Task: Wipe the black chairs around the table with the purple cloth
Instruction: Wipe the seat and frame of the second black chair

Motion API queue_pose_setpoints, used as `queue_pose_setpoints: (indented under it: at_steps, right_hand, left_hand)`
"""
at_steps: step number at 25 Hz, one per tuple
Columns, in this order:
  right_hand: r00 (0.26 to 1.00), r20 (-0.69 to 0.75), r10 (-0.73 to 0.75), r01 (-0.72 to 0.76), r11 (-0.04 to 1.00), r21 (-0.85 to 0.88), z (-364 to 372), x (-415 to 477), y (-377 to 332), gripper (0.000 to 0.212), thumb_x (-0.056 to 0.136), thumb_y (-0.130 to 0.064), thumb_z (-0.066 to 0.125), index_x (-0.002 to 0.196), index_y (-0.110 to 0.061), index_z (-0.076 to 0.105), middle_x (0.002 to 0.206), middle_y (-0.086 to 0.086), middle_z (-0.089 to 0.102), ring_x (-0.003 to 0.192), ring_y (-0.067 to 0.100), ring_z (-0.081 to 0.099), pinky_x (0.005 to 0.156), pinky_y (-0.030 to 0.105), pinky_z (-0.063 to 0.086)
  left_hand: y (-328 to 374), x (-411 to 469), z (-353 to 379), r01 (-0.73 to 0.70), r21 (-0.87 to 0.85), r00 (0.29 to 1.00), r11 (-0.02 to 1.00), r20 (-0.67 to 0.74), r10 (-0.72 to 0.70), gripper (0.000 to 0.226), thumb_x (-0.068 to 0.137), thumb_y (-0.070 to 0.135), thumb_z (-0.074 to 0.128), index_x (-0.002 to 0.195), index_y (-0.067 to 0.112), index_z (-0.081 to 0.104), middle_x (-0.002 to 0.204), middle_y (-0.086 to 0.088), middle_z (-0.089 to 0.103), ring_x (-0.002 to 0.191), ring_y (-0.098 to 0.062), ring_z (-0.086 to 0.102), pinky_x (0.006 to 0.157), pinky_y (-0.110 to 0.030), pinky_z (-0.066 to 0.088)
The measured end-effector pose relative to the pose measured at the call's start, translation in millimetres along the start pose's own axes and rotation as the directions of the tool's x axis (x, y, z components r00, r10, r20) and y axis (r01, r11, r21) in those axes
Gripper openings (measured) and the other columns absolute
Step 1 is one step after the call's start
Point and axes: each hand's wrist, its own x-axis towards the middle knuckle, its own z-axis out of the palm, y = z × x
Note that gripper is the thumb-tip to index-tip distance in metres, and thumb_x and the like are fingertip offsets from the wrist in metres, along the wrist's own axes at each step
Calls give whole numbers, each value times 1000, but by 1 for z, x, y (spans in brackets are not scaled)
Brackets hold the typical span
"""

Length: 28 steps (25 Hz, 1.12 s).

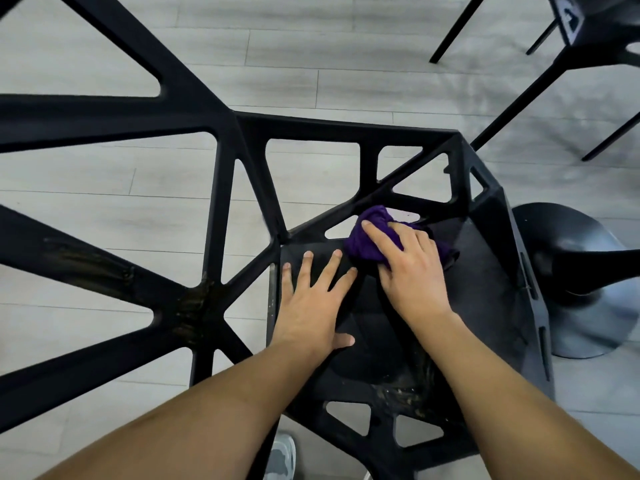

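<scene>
A black chair [485, 271] with a lattice of triangular cut-outs fills the middle of the view, seen from above. My right hand [410, 271] presses a bunched purple cloth [370, 233] against the far left part of the seat, fingers curled over the cloth. My left hand [311, 306] lies flat on the seat beside it, fingers spread. Dusty smears show on the seat's near edge between my forearms.
The chair's openwork back [207, 112] spreads across the left half over grey plank floor. A black round table base [588, 282] stands at the right. Another black chair [588, 32] is at the top right. A grey shoe [282, 459] shows at the bottom.
</scene>
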Motion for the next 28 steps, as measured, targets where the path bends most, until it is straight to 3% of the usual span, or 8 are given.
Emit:
queue_pose_setpoints:
  at_steps: [4,8,12,15,18,24,26,28]
  right_hand:
    - [976,15,216,-216,976,34,-13,-20,-15,55,93,-48,48,146,-31,51,138,6,54,114,30,50,96,43,40]
    - [988,93,124,-133,986,97,-23,-72,0,51,95,-44,46,145,-36,52,140,4,51,115,29,49,99,43,39]
    - [976,129,173,-191,970,148,-20,-97,-22,48,96,-45,56,143,-36,53,137,2,51,118,26,47,100,40,36]
    - [970,241,-16,-41,973,229,-26,-141,-42,47,97,-45,56,143,-38,53,135,1,51,118,25,48,98,40,39]
    - [942,316,-115,43,973,229,-47,-169,-12,46,101,-42,52,146,-39,49,140,0,49,125,22,45,105,37,36]
    - [940,220,259,-300,937,179,-59,-188,3,42,101,-32,57,142,-35,54,141,2,49,130,25,43,111,40,31]
    - [947,253,198,-259,937,236,-53,-181,-13,40,100,-34,55,140,-36,56,140,2,50,130,24,42,112,41,31]
    - [950,313,15,-117,943,311,-47,-175,-27,40,99,-36,55,139,-36,57,138,0,51,128,22,44,110,40,32]
  left_hand:
    - [-6,-2,4,3,-38,998,999,-65,-6,122,75,68,74,162,26,0,169,9,-15,157,-29,-12,126,-55,-4]
    - [-16,-6,-1,-34,-37,999,999,-2,34,136,67,75,76,162,22,-7,168,1,-22,156,-26,-14,127,-50,-3]
    - [-30,-2,-11,-108,57,986,993,131,100,147,62,75,79,160,23,-17,165,-3,-31,155,-28,-19,127,-49,-3]
    - [-30,-4,-12,-117,108,980,987,172,98,154,58,77,80,158,22,-22,163,-5,-35,154,-29,-21,127,-48,-4]
    - [-28,-3,-17,-121,114,975,986,200,97,153,58,79,78,158,23,-23,163,-4,-36,155,-29,-20,127,-48,-2]
    - [-14,-6,-19,-84,168,980,982,190,51,150,61,81,75,158,21,-22,164,-7,-33,155,-31,-16,126,-53,5]
    - [-6,-9,-14,-52,181,986,982,167,21,150,61,79,77,158,19,-21,164,-8,-32,156,-32,-15,126,-55,6]
    - [-4,-9,-11,-35,188,988,982,152,7,150,63,76,79,159,18,-21,165,-7,-32,156,-32,-15,126,-55,6]
